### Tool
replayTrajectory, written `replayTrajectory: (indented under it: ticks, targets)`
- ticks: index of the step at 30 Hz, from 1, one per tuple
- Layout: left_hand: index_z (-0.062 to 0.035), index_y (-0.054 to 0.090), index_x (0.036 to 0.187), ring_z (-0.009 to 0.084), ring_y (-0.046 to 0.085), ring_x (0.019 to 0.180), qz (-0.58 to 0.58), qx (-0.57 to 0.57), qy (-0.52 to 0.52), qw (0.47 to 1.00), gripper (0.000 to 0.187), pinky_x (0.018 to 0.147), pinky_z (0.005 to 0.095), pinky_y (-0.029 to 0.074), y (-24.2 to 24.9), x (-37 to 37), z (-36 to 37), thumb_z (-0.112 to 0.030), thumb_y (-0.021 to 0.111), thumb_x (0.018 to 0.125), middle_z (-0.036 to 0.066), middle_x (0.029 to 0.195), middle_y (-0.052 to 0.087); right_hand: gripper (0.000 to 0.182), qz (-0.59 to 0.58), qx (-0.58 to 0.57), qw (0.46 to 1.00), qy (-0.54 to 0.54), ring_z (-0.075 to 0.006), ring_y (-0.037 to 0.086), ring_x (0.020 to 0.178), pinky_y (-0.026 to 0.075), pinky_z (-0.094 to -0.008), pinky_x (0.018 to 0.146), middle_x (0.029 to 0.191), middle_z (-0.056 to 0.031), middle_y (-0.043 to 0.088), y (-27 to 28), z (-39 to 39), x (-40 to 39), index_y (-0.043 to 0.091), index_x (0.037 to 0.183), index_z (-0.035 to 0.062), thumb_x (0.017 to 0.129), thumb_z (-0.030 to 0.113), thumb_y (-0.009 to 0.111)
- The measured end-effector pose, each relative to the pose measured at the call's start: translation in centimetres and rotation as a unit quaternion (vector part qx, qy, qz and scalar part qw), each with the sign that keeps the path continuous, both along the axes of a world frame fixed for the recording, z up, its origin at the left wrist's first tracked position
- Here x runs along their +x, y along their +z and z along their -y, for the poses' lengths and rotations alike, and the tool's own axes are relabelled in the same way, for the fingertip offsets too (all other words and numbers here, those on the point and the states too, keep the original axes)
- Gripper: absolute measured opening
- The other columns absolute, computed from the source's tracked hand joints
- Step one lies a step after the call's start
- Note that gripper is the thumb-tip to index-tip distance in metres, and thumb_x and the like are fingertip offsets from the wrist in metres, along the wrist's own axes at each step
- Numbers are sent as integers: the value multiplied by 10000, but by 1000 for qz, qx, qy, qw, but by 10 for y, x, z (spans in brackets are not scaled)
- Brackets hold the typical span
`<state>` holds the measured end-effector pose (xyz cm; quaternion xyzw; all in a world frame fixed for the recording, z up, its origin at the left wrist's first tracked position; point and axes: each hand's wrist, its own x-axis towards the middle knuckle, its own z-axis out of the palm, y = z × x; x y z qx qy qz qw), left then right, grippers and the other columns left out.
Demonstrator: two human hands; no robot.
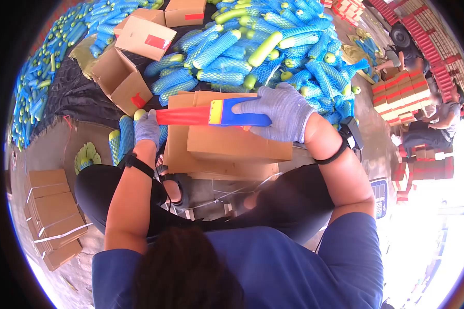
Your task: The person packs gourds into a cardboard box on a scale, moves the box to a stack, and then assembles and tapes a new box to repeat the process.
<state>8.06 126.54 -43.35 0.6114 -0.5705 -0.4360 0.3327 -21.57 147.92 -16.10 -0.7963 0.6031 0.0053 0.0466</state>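
A blue and yellow tape dispenser (233, 118) is gripped in my gloved right hand (283, 113), above the right part of a brown cardboard box (237, 144). From it a strip of red tape (184, 116) stretches taut leftward across the box top. My gloved left hand (148, 129) has its fingers closed on the free end of the tape, just past the box's left side. Long green gourds in blue foam netting (125, 135) stand beside that hand. The box sits in front of my knees, with flaps showing at its far and near sides.
A big heap of netted gourds (227, 54) lies beyond the box. An open carton (119, 77) and taped cartons (145, 38) stand at the far left. Flattened cardboard (56, 211) is bundled at left. People (438, 121) sit near stacked cartons (402, 95) at right.
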Motion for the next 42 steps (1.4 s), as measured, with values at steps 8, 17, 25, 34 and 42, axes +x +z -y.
replayTrajectory:
  ticks: [8, 17, 25, 34, 42]
  targets:
    - [-54, 658, 1005, 267, 644, 837, 110, 102, -174, 973, 383, 829, 399, 493, -85, -35, -13, -391, 476, 1009, 59, 939, 695, 424, -23, 43, 999, 9, -348, 622, 831, 470, -459, 765, 923, -150, 631, -1, 18, 9, 676, 1204, 304, 798, 428, 679]
    - [-105, 194, 1464, 292, 485, 1261, -117, -36, -178, 976, 617, 1092, 389, 341, -15, -73, -24, -482, 395, 1019, 213, 1378, 459, 387, -52, 90, 995, 6, -356, 649, 887, 497, -460, 808, 983, -161, 651, 2, 24, 14, 631, 1246, 349, 862, 391, 610]
    - [-218, -47, 1585, 345, 273, 1459, -338, -75, -310, 885, 915, 1178, 385, 246, 108, -104, -106, -732, 339, 934, 285, 1563, 253, 501, -38, 77, 995, 52, -387, 655, 843, 514, -484, 736, 941, -180, 668, 6, 26, 6, 638, 1265, 304, 795, 470, 685]
    - [-31, 274, 1517, 389, 378, 1388, 198, -328, -437, 814, 751, 1150, 473, 291, 125, -103, -118, -469, 502, 951, 241, 1509, 371, 567, -106, 186, 975, -55, -340, 670, 867, 521, -434, 786, 1010, -94, 695, 44, -62, -66, 595, 1267, 368, 729, 395, 772]
    - [-43, 324, 1502, 393, 263, 1443, 348, -376, -456, 728, 827, 1185, 481, 212, 140, -109, -135, -519, 585, 878, 200, 1569, 285, 545, -137, 290, 927, -194, -309, 672, 949, 523, -416, 833, 996, -58, 701, 13, -149, -157, 629, 1233, 371, 711, 297, 766]
